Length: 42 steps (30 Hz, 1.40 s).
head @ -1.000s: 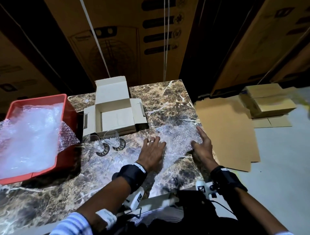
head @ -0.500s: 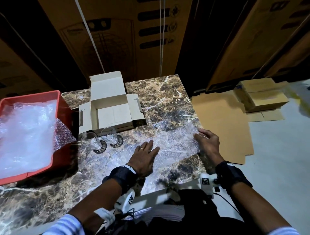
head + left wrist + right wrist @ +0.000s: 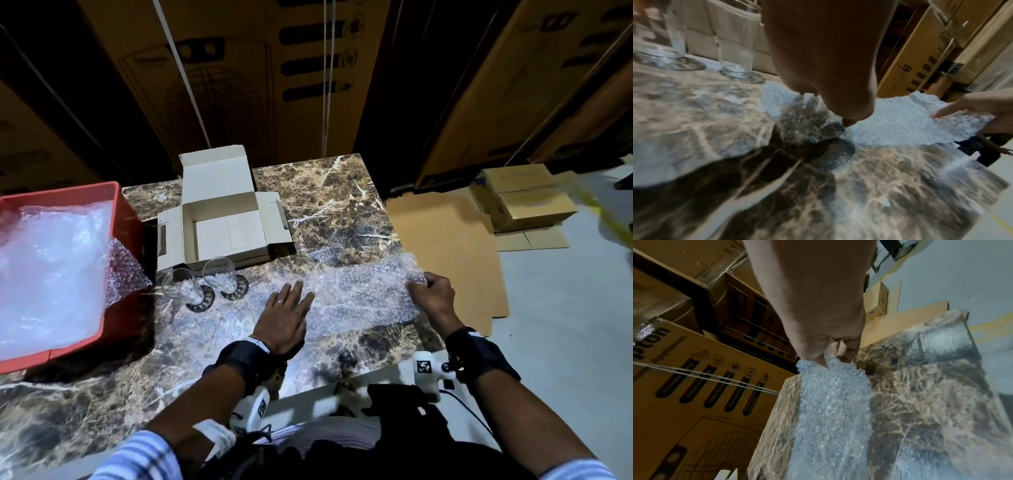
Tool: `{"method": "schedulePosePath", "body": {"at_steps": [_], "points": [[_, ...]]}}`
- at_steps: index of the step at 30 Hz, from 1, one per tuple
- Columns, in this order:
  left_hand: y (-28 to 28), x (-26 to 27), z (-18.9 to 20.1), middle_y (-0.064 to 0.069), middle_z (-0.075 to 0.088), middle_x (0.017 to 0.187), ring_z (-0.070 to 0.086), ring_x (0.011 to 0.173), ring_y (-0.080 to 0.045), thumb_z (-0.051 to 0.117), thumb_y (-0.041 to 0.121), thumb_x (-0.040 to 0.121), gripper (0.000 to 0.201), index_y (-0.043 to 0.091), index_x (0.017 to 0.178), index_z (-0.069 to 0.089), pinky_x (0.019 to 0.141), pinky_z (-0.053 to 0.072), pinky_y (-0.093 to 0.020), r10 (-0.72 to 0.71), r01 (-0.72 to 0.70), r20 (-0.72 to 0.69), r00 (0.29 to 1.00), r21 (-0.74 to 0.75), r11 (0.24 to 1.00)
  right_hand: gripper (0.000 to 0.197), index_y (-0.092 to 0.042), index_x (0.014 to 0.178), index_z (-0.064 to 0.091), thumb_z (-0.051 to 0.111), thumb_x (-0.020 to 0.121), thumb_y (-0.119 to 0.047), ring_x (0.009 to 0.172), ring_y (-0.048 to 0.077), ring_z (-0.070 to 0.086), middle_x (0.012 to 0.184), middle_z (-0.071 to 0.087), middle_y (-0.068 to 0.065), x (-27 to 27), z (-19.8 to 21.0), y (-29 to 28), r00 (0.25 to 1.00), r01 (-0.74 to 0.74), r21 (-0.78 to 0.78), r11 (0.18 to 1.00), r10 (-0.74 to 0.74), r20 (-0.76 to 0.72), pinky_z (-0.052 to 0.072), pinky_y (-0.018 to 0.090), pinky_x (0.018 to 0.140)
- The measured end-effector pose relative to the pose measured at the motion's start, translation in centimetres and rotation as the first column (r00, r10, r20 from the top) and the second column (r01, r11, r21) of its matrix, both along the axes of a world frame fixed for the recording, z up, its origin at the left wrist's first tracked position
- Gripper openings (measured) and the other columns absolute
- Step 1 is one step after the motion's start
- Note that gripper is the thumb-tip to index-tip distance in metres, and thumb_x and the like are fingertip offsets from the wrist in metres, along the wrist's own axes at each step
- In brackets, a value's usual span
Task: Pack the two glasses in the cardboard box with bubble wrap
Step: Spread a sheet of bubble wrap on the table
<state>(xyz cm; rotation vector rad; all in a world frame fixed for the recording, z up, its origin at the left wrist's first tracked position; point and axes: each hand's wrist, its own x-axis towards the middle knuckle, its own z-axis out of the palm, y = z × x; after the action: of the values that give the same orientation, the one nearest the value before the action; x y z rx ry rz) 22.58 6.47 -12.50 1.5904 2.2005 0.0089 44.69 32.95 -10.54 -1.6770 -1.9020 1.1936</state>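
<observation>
A clear bubble wrap sheet (image 3: pixel 359 294) lies across the marble table (image 3: pixel 335 205). My left hand (image 3: pixel 284 317) presses flat on its left part with straight fingers. My right hand (image 3: pixel 430 296) pinches the sheet's right edge and lifts it off the table; the right wrist view shows the bubble wrap sheet (image 3: pixel 832 402) caught between thumb and fingers. Two empty clear glasses (image 3: pixel 183 291) (image 3: pixel 222 278) stand upright left of my left hand, in front of the open empty cardboard box (image 3: pixel 222 229). The left wrist view shows a glass (image 3: pixel 735 48) close by.
A red bin (image 3: pixel 116 212) full of bubble wrap (image 3: pixel 48 267) sits at the table's left. Flat cardboard (image 3: pixel 445 257) and small closed boxes (image 3: pixel 524 202) lie on the floor to the right. Large cartons (image 3: pixel 239 68) stand behind the table.
My right hand went from resting flat on the sheet to pinching its right edge and lifting it. My left hand stayed flat on the sheet.
</observation>
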Motion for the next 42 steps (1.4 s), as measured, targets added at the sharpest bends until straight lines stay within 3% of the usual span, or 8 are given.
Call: {"method": "schedulePosePath", "body": {"at_steps": [3, 9, 19, 24, 29, 32, 37, 42], "points": [[-1.2, -0.5, -0.8, -0.008, -0.013, 0.171, -0.008, 0.158, -0.031, -0.003, 0.056, 0.091, 0.080, 0.025, 0.165, 0.000, 0.127, 0.001, -0.050, 0.014, -0.014, -0.001, 1.000, 0.005, 1.000, 0.028, -0.009, 0.064, 0.065, 0.075, 0.088, -0.016, 0.054, 0.013, 0.040, 0.054, 0.051, -0.003, 0.5, 0.6, 0.2, 0.999, -0.004, 0.024, 1.000, 0.003, 0.044, 0.031, 0.026, 0.059], [-3.8, -2.0, -2.0, -0.001, -0.020, 0.169, -0.015, 0.157, -0.024, 0.005, 0.073, 0.094, 0.085, 0.027, 0.164, -0.006, 0.126, -0.006, -0.048, 0.054, -0.054, -0.014, 0.998, 0.025, 0.998, 0.046, -0.021, 0.053, 0.047, 0.071, 0.089, -0.006, 0.050, 0.007, 0.031, 0.049, 0.038, -0.011, 0.4, 1.7, -0.7, 0.997, -0.002, 0.086, 0.996, -0.005, 0.076, 0.032, 0.025, 0.053], [-4.8, -2.4, -1.5, -0.005, -0.020, 0.169, -0.018, 0.157, -0.025, 0.025, 0.077, 0.095, 0.094, 0.022, 0.164, -0.007, 0.126, -0.010, -0.048, 0.119, -0.121, 0.040, 0.992, 0.066, 0.990, 0.010, -0.017, 0.083, 0.071, 0.075, 0.092, -0.020, 0.066, 0.019, 0.064, 0.074, 0.069, -0.002, -1.4, 2.5, -2.4, 0.989, -0.146, 0.171, 0.975, 0.138, 0.056, 0.042, 0.022, 0.069], [-5.6, -2.5, -0.7, -0.002, -0.005, 0.172, -0.009, 0.159, -0.022, 0.029, 0.067, 0.098, 0.085, 0.021, 0.165, 0.006, 0.127, -0.006, -0.045, 0.153, -0.169, 0.095, 0.984, 0.190, 0.967, 0.021, -0.007, 0.103, 0.074, 0.070, 0.096, -0.026, 0.071, 0.019, 0.068, 0.091, 0.074, 0.005, -3.6, 3.2, -4.2, 0.966, -0.257, 0.209, 0.944, 0.245, 0.079, 0.056, 0.023, 0.068], [-7.8, -3.1, -1.4, -0.004, 0.012, 0.172, 0.008, 0.158, -0.027, 0.041, 0.060, 0.098, 0.080, 0.019, 0.163, 0.022, 0.126, 0.006, -0.048, 0.157, -0.174, 0.091, 0.983, 0.228, 0.958, 0.018, -0.003, 0.103, 0.073, 0.069, 0.096, -0.020, 0.082, 0.021, 0.067, 0.102, 0.072, 0.008, -6.5, 4.4, -7.1, 0.934, -0.353, 0.200, 0.914, 0.357, 0.020, 0.041, 0.004, 0.058], [-8.4, -3.4, -2.0, -0.001, 0.010, 0.172, 0.008, 0.158, -0.026, 0.042, 0.062, 0.096, 0.080, 0.021, 0.163, 0.024, 0.125, 0.010, -0.049, 0.158, -0.171, 0.082, 0.984, 0.192, 0.966, 0.018, -0.007, 0.108, 0.071, 0.068, 0.096, -0.021, 0.090, 0.023, 0.069, 0.109, 0.071, 0.007, -8.5, 4.6, -9.0, 0.908, -0.409, 0.113, 0.906, 0.416, -0.055, 0.055, 0.017, 0.068], [-8.2, -3.4, -1.6, -0.001, 0.009, 0.172, 0.008, 0.158, -0.027, 0.044, 0.063, 0.094, 0.083, 0.021, 0.163, 0.024, 0.124, 0.011, -0.051, 0.169, -0.184, 0.096, 0.981, 0.179, 0.966, 0.017, -0.014, 0.114, 0.067, 0.067, 0.098, -0.020, 0.075, 0.013, 0.068, 0.101, 0.066, -0.004, -11.9, 4.7, -13.6, 0.823, -0.564, -0.011, 0.826, 0.561, -0.082, 0.050, 0.013, 0.050], [-8.1, -3.2, -1.1, 0.000, 0.006, 0.172, 0.006, 0.157, -0.025, 0.051, 0.061, 0.095, 0.086, 0.023, 0.164, 0.016, 0.123, 0.008, -0.049, 0.182, -0.203, 0.134, 0.974, 0.165, 0.965, 0.005, -0.020, 0.100, 0.069, 0.070, 0.096, -0.024, 0.066, 0.005, 0.064, 0.083, 0.068, -0.013, -14.5, 3.4, -16.7, 0.781, -0.625, -0.026, 0.780, 0.623, -0.045, 0.047, 0.011, 0.054]]}}
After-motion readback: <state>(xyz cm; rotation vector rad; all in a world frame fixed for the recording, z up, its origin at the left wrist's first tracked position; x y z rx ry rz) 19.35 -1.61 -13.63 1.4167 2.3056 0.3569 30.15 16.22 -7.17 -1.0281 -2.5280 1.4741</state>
